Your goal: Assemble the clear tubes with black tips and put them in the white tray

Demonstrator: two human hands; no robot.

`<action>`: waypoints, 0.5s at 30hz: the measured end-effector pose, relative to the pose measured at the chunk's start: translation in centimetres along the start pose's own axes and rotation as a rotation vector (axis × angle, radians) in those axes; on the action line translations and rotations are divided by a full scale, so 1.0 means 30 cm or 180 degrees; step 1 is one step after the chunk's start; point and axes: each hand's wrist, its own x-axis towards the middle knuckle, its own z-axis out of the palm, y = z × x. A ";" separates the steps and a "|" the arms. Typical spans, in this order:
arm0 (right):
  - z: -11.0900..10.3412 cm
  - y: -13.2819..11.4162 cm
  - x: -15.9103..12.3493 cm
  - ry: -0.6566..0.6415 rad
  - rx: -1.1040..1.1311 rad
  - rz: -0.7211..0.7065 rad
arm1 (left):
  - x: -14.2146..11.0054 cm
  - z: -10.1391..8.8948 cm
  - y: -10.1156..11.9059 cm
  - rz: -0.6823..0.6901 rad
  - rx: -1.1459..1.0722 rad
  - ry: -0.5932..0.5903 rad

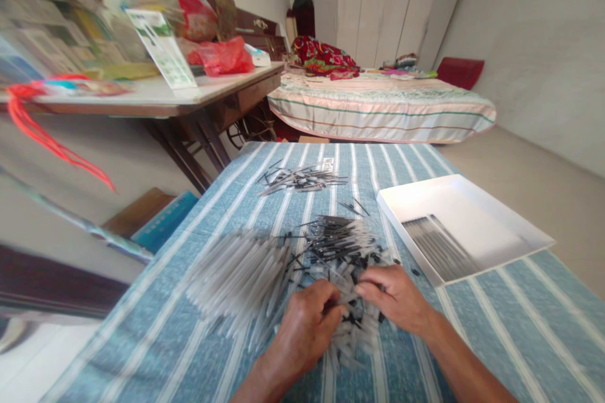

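Observation:
My left hand [309,318] is closed in a pinch over a heap of short, translucent pen caps [347,356]. Just to its right, my right hand [394,296] pinches with thumb and forefinger, its fingertips close to those of the left. Whatever sits between the fingers is too small and blurred to name. Left of my hands lies a big pile of translucent grey pen barrels [239,280]. Beyond the caps are thin dark pen refills [338,236], with small black pieces [375,258] scattered at their near edge.
A white shallow box [491,227] at the right holds a row of finished-looking grey pens [442,245]. Farther back lies another pile of thin parts [305,179]. The striped cloth [198,352] covers the table. A cluttered desk [208,97] and a bed [378,107] stand beyond.

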 end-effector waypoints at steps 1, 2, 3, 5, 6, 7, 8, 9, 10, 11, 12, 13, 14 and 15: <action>0.000 0.001 0.000 -0.0035 0.0037 0.0001 | 0.000 -0.001 0.000 -0.0002 0.0011 0.0001; 0.000 0.002 -0.001 -0.0081 0.0069 -0.0006 | 0.000 -0.002 0.000 0.0001 0.0021 0.0002; -0.001 0.002 -0.001 -0.0101 0.0071 -0.0014 | 0.000 -0.002 0.001 0.0005 0.0031 -0.0004; -0.001 0.002 -0.002 -0.0062 -0.0003 -0.0018 | 0.001 -0.002 0.004 0.0017 0.0048 -0.0030; -0.001 0.002 -0.002 -0.0047 -0.0038 -0.0009 | 0.002 -0.002 0.006 0.0019 0.0051 -0.0039; -0.001 0.001 -0.002 -0.0037 -0.0049 0.0011 | 0.003 -0.002 0.008 0.0010 0.0049 -0.0044; -0.002 0.000 -0.002 -0.0035 -0.0033 0.0040 | 0.003 -0.002 0.009 -0.0008 0.0040 -0.0039; -0.002 -0.001 -0.002 -0.0055 0.0009 0.0058 | 0.003 -0.002 0.010 -0.0026 0.0031 -0.0023; -0.003 -0.001 -0.002 -0.0092 0.0059 0.0063 | 0.003 -0.003 0.011 -0.0039 0.0023 -0.0006; -0.003 -0.001 -0.001 -0.0123 0.0091 0.0062 | 0.003 -0.003 0.011 -0.0045 0.0019 0.0011; -0.003 0.001 -0.001 -0.0136 0.0094 0.0059 | 0.003 -0.004 0.011 -0.0040 0.0020 0.0014; -0.003 0.003 -0.001 -0.0137 0.0074 0.0053 | 0.003 -0.005 0.010 -0.0023 0.0024 0.0015; -0.002 0.006 -0.002 -0.0141 0.0053 0.0050 | 0.002 -0.005 0.009 0.0000 0.0026 0.0009; -0.002 0.009 -0.002 -0.0135 0.0038 0.0057 | 0.002 -0.005 0.009 0.0024 0.0023 0.0005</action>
